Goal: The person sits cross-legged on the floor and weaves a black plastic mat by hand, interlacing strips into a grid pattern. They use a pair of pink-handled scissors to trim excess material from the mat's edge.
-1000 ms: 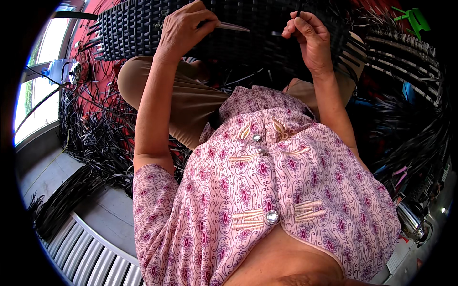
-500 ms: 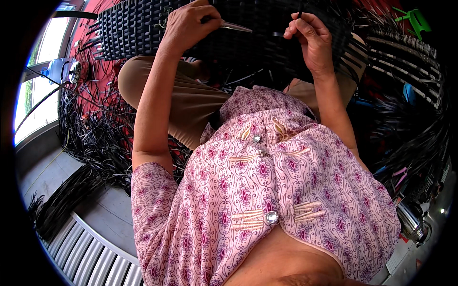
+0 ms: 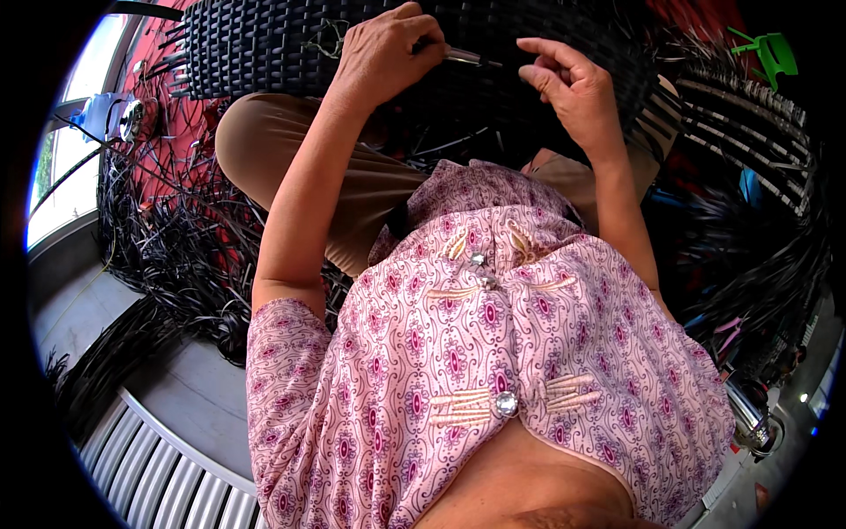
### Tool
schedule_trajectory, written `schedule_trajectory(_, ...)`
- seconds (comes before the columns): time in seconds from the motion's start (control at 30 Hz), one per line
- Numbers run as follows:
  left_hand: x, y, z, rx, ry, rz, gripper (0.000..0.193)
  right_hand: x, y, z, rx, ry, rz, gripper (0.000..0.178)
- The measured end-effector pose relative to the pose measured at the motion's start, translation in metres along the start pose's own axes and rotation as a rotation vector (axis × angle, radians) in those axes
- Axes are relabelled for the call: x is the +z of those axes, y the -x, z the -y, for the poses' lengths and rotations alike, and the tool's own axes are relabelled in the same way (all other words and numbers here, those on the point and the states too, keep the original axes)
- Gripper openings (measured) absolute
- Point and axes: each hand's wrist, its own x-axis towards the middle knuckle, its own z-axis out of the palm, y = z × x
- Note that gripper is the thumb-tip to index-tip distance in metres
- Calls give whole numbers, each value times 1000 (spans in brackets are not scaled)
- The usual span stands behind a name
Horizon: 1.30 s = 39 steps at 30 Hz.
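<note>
Across my lap lies a black woven wicker panel point(image 3: 251, 48), with loose strip ends poking from its left edge. My left hand point(image 3: 388, 57) is closed around a slim silver pointed tool point(image 3: 465, 57) over the panel, its tip toward the right. Too little of the tool shows to tell its exact kind. A little right of that tip, my right hand point(image 3: 575, 93) has its index finger stretched out and apart from the thumb, with nothing visible between them. A tangle of thin pale strands point(image 3: 328, 40) sits on the panel beside my left hand.
Heaps of black strips point(image 3: 176, 229) cover the red floor at left, and more strips point(image 3: 749, 273) lie at right. A white slatted seat point(image 3: 167, 467) stands at lower left. A green plastic piece point(image 3: 771, 57) is at far right, with a shiny metal vessel point(image 3: 749, 414) below.
My left hand has moved right and slightly down with the tool. My right hand has opened from a pinch near a dark strip and come slightly lower.
</note>
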Motion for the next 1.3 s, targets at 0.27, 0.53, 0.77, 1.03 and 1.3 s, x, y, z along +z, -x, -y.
schedule_trajectory(0.27,1,2,0,-15,-3,-1,14,12,5,14,-57,302,-104,10)
schedule_trajectory(0.53,-6,4,-3,-22,-57,-3,16,34,-11,9,-216,481,-106,9)
schedule_trajectory(0.77,-17,4,-2,-14,-84,-4,14,31,-25,12,-175,406,31,24)
schedule_trajectory(1.03,-25,7,-7,46,-100,-30,14,16,-7,22,-163,326,14,37)
schedule_trajectory(1.3,-43,13,-15,1,-223,-23,16,38,-26,20,-427,613,9,30)
